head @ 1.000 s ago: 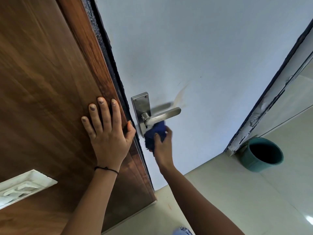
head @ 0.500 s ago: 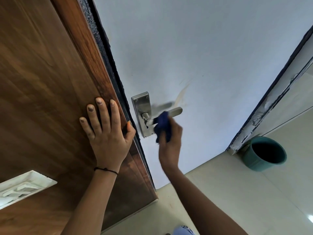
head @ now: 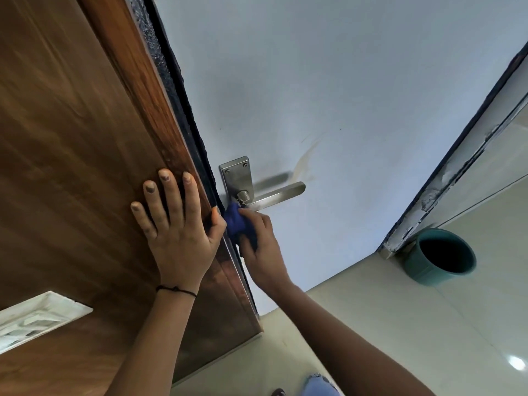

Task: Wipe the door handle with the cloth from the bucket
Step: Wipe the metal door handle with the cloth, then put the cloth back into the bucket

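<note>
A steel lever door handle on its back plate sticks out from the white door face. My right hand grips a bunched blue cloth and presses it against the lower part of the plate, just under the lever's root. My left hand lies flat with fingers spread on the brown wooden door, its thumb at the door's edge. The green bucket stands on the floor at the right, by the door frame; its inside looks dark.
A white switch plate sits on the wooden surface at lower left. A worn white door frame runs diagonally at the right. Pale floor tiles spread below, and a bit of light blue clothing shows at the bottom.
My right hand has slid the cloth from the middle of the lever back left and down to the plate under the lever's root. My left hand stays on the door.
</note>
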The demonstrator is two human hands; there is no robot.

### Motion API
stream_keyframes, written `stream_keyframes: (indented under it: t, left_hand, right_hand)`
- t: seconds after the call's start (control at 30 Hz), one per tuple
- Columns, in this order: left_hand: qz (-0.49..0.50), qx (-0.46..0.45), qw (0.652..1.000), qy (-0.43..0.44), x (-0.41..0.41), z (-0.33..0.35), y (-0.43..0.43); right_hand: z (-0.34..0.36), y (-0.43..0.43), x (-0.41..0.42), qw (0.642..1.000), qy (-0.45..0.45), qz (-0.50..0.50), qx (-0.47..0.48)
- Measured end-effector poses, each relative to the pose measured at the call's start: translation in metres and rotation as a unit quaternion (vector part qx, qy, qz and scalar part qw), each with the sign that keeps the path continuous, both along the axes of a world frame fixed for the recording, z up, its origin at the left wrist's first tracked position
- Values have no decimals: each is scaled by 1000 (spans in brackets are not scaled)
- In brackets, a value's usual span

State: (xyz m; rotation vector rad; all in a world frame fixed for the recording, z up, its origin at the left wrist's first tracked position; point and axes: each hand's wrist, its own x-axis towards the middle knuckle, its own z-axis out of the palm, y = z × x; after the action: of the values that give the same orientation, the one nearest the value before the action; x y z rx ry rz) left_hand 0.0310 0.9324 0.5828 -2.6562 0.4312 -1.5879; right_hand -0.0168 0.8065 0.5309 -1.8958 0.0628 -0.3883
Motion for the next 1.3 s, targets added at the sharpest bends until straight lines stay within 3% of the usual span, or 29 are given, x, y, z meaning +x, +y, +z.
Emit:
stream_keyframes:
  t: [0.13, 0.27, 0.37, 0.43, 0.47, 0.53, 0.57, 0.63, 0.8, 0.9, 0.97, 1.03, 1.1, 1.2, 1.3]
  left_hand:
    - [-6, -45, 999, 19, -8, 2, -11]
    - [-69, -202, 972, 100, -28, 4, -51]
    - [-198, -199, 939, 200, -58, -11, -123]
    - [-314, -212, 866, 326, -78, -21, -180]
    - [-350, -251, 794, 430, -91, -21, -211]
    - [-382, -330, 616, 605, -118, -16, -272]
    - [-388, -344, 557, 648, -130, -14, -304]
    - [-402, -352, 500, 682, -150, -12, -357]
    - [-430, -340, 445, 708, -197, -19, -469]
    - [-428, -351, 406, 727, -213, -30, -528]
    - [-418, -365, 374, 743, -215, -36, -556]
    - [-411, -384, 312, 765, -212, -46, -587]
    - [-393, -409, 263, 780, -204, -59, -614]
    - [-355, -438, 233, 792, -183, -88, -660]
    - [-326, -432, 267, 797, -158, -131, -708]
  right_hand:
    - [-5, -45, -34, 998, 45, 50, -9]
    - [-2, -95, -71, 987, 72, -43, 135]
    - [4, -149, -100, 968, 61, -114, 216]
    - [14, -188, -120, 963, 41, -146, 223]
    - [18, -210, -132, 963, 30, -159, 216]
    - [22, -255, -158, 965, 22, -178, 191]
    - [23, -280, -171, 967, 24, -183, 177]
    - [25, -323, -197, 969, 31, -193, 153]
    - [29, -430, -263, 956, 34, -254, 141]
    - [22, -495, -292, 939, 87, -286, 171]
    - [15, -533, -301, 913, 127, -259, 289]
    - [7, -569, -302, 874, 150, -175, 428]
    - [-3, -597, -294, 854, 152, -140, 478]
    - [-28, -643, -269, 859, 141, -259, 418]
    - [-53, -690, -238, 889, 186, -331, 255]
